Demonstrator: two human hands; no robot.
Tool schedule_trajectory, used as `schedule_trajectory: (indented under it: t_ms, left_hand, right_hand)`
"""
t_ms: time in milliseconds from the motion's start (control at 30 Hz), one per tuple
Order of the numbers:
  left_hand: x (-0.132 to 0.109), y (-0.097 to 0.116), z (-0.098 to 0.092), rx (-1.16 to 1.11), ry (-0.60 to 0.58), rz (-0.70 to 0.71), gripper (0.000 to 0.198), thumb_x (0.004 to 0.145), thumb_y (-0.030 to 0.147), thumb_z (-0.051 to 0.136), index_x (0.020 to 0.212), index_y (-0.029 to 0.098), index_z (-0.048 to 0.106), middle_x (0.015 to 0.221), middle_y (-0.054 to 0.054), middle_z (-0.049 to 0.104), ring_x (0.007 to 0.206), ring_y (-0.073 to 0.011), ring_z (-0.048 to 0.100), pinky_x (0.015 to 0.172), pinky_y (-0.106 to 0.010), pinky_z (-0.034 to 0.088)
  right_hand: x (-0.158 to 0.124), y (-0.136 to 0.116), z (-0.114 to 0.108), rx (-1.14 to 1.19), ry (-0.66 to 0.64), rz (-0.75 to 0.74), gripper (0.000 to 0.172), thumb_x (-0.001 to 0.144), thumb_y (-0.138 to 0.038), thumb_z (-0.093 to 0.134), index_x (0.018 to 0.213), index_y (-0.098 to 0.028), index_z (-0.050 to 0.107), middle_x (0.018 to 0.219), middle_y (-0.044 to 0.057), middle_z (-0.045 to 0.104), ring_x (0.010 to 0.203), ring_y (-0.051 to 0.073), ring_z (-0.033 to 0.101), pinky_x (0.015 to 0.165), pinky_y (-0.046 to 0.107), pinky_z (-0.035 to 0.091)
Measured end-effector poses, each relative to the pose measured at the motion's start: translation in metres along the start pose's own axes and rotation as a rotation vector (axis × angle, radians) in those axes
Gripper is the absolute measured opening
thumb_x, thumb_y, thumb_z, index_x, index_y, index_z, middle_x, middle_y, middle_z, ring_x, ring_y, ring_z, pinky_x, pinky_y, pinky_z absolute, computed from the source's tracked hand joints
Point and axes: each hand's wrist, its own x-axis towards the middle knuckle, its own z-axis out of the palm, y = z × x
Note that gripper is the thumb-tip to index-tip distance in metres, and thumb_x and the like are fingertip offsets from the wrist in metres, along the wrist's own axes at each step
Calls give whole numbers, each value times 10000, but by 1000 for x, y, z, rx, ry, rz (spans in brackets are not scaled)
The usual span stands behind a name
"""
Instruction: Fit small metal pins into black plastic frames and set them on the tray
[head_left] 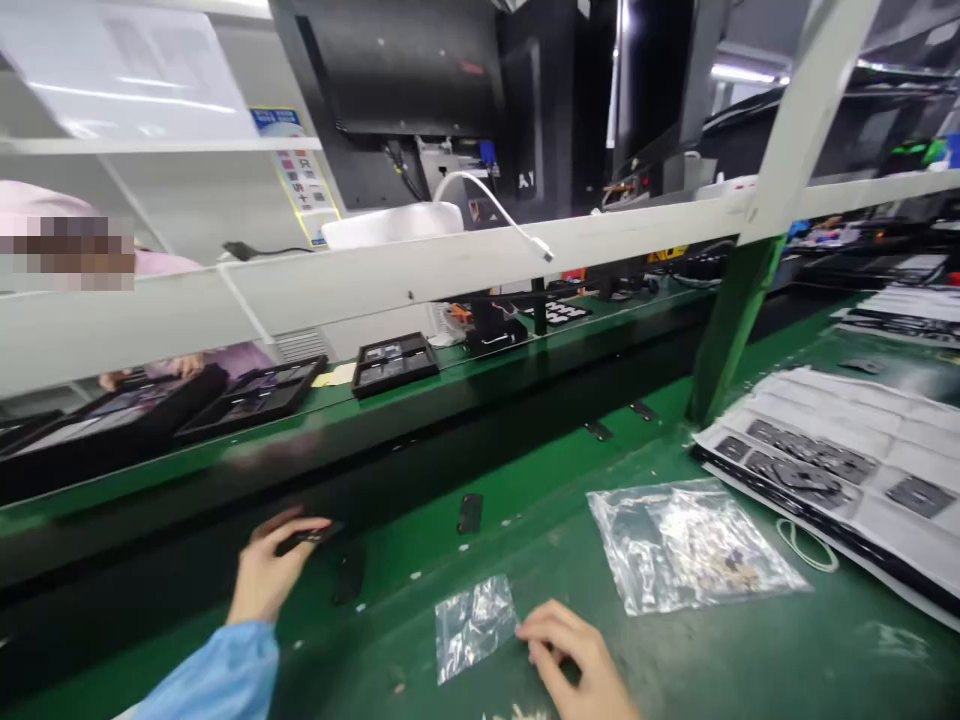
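Bright, even light comes from ceiling tube lights (742, 72). Hard glare on the clear plastic bags (686, 548), pale sheen on the green counter (750, 470). Shadows faint, darkest under the right hand (577, 655). Wide-angle bend at the frame edges skews the white rail (375, 285). Pixelated blur block (67, 253) at left; far background slightly soft.

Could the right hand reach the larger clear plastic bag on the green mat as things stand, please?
Probably yes: the right hand sits close below the larger clear plastic bag, with only bare green mat between them; the small bag lies to its left.
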Motion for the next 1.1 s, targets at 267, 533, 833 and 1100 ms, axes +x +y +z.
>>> schedule_trajectory:
  t_ms: [267, 533, 833, 1100]
  left_hand:
    - [-130, 175, 58, -337, -425, 184, 299, 673, 23, 508, 674, 243, 712, 1196, -31, 534, 1144, -237, 458, 968, -419, 392]
    - [-173, 186, 36, -580, -294, -105, 405, 811, 183, 527, 1197, 300, 555, 1317, -51, 477, 1224, -225, 429, 1015, -398, 349]
    - [-212, 195, 26, -1118, -337, -678, 399, 833, 356, 554, 1168, 139, 568, 1136, -143, 631, 1068, -241, 580, 930, -369, 431]
    - [-221, 108, -56, -163, 26, -536, 267, 808, 332, 507, 908, 140, 662, 683, -27, 631, 636, -143, 591, 605, -251, 455]
  right_hand:
    - [0, -35, -15, 973, -197, 442, 369, 867, -438, 495, 976, -115, 637, 743, 69, 626, 560, 140, 602, 415, 211, 485]
    - [-12, -43, -15, 754, -255, 382, 303, 749, -311, 693, 967, -107, 648, 619, 41, 682, 475, 102, 615, 498, 193, 502]
    - [-21, -39, 4, 548, -489, 343, 404, 729, -426, 678, 989, -117, 658, 696, 66, 692, 620, 173, 664, 593, 302, 545]
    - [-5, -22, -10, 331, -154, 327, 369, 743, -454, 638, 924, -135, 681, 864, 103, 677, 694, 172, 614, 559, 279, 534]
